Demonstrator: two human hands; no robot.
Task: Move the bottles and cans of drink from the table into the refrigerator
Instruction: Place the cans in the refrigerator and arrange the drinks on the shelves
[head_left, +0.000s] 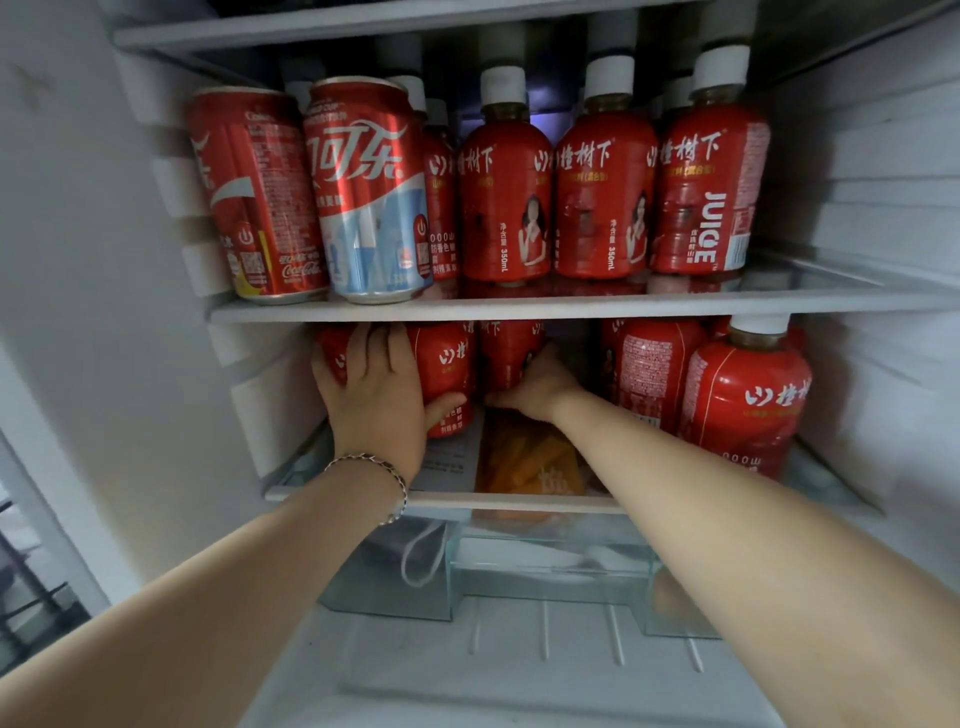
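Reaching into the fridge (78, 260) with both hands, down on the lower shelf (519, 501). The left hand (374, 384) is wrapped round a red bottle (447, 364) at the left end of that shelf, thumb across its label. The right hand (535, 384) is further in, curled round the bottom of a second red bottle (511, 353) just beside the first. More of the same stand to the right, with one white-capped bottle (743, 405) up front.

The upper shelf (363, 310) is pretty full: two cola cans (260, 197) on the left and a row of red juice bottles (504, 197) beside them, with more behind. An orange packet (524, 457) lies flat on the lower shelf between the forearms. There's a bracelet (384, 467) on the left wrist and a clear drawer (545, 566) underneath.
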